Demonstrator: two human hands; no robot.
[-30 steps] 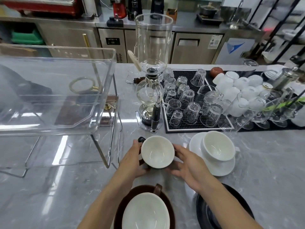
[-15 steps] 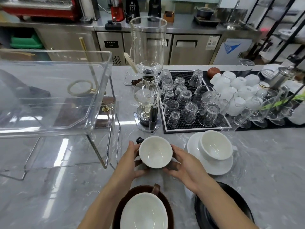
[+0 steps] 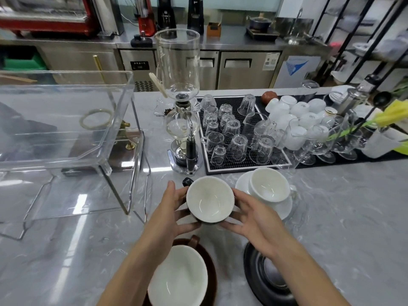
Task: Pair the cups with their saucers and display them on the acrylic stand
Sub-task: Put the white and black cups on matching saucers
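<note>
Nearest the camera, at 6 o'clock, a brown cup [image 3: 177, 276] with a white interior sits on a brown saucer [image 3: 211, 270]; its handle points away from the viewer. At 5 o'clock, just beside it, lies an empty black saucer [image 3: 266, 281], partly covered by the right forearm.

At centre, both hands enclose a black cup [image 3: 210, 199] with a white interior, raised above the marble counter [image 3: 344, 228]. The left hand [image 3: 171, 214] grips its left wall with fingers curled; the right hand [image 3: 254, 219] cups its right wall, fingers spread under the rim. The cup's black handle shows at its 11 o'clock edge.

At 2 o'clock from the held cup, a white cup [image 3: 269, 188] stands on a white saucer [image 3: 279, 207].

At 9 o'clock stands the clear acrylic stand [image 3: 66, 129]; both tiers carry no cups.

Beyond, at 12 o'clock, a glass siphon brewer [image 3: 182, 102] stands upright. At 1 o'clock, a black mat [image 3: 238, 166] carries inverted glasses [image 3: 234, 133]; further right are inverted white cups [image 3: 295, 111].
</note>
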